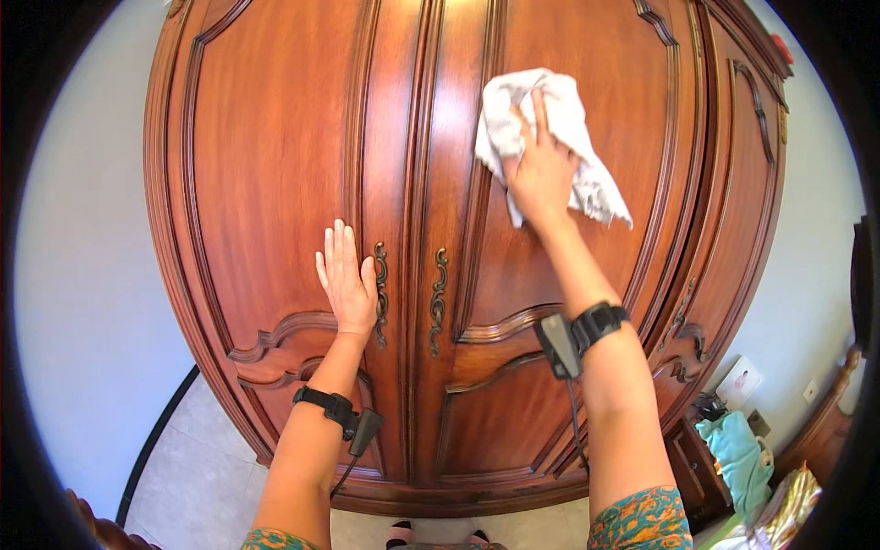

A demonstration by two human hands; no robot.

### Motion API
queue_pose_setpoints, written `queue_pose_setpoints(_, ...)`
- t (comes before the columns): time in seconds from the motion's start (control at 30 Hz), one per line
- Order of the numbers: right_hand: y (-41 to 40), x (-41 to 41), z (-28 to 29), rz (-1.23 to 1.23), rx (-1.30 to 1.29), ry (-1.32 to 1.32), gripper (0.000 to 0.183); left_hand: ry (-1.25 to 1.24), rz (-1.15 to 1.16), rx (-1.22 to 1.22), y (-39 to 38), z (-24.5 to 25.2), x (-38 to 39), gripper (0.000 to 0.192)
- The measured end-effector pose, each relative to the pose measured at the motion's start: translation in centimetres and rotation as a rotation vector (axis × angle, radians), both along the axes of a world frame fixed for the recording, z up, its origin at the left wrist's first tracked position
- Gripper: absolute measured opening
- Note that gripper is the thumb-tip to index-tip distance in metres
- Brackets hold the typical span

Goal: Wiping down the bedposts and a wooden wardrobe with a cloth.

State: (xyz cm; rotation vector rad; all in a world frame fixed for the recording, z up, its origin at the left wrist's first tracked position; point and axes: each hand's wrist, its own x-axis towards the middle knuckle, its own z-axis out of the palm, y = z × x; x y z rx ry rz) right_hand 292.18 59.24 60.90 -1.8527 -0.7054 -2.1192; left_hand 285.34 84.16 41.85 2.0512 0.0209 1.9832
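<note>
A white cloth (572, 118) lies bunched against the upper right door panel (619, 75) of a reddish-brown wooden wardrobe. My right hand (542, 175) presses on the cloth with spread fingers, and its ragged lower corner hangs to the right of my wrist. Lower down, my left hand (347, 282) is laid palm-first on the left door (275, 172), holding nothing, thumb out to the side. Just right of that thumb is an ornate bronze-coloured handle (381, 295). A matching handle (438, 302) is on the right door.
Carved mouldings (289, 330) stand out from the doors. At lower right are a dark wooden nightstand (694, 467), a turquoise cloth (739, 454) and a wooden bed frame (811, 430). Cables run from straps (601, 326) on both forearms. Grey floor tiles (192, 460) show at lower left.
</note>
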Motion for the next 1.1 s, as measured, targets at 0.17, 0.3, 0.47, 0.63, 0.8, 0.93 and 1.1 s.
queue_pose_setpoints(0.17,-0.1,-1.5,-8.8,0.07,-0.16,0.128,0.065,-0.002,0.002,-0.01,0.2,0.2,-0.2,0.055)
queue_pose_setpoints(0.3,-2.5,-2.3,-14.8,0.128,-0.393,0.193,0.058,-0.02,-0.016,-0.012,0.4,0.2,0.4,0.055)
queue_pose_setpoints(0.47,-2.9,-3.8,-16.7,0.274,-0.654,0.292,0.058,-0.033,-0.006,-0.005,0.7,0.0,0.5,0.054)
queue_pose_setpoints(0.63,0.0,-3.9,-12.5,0.162,-0.46,0.197,0.073,-0.031,-0.006,-0.008,-0.1,0.3,0.4,0.054)
queue_pose_setpoints(0.8,3.6,-3.8,-4.2,0.158,-0.195,0.141,0.061,-0.037,-0.016,-0.007,0.4,-0.1,0.2,0.053)
queue_pose_setpoints(0.93,4.0,-2.6,0.5,0.031,-0.173,-0.138,0.055,-0.042,-0.031,-0.008,0.1,-0.1,0.4,0.052)
queue_pose_setpoints(1.1,4.3,-2.8,-1.8,0.152,-0.202,-0.033,0.055,-0.041,-0.04,-0.009,0.5,0.0,0.3,0.053)
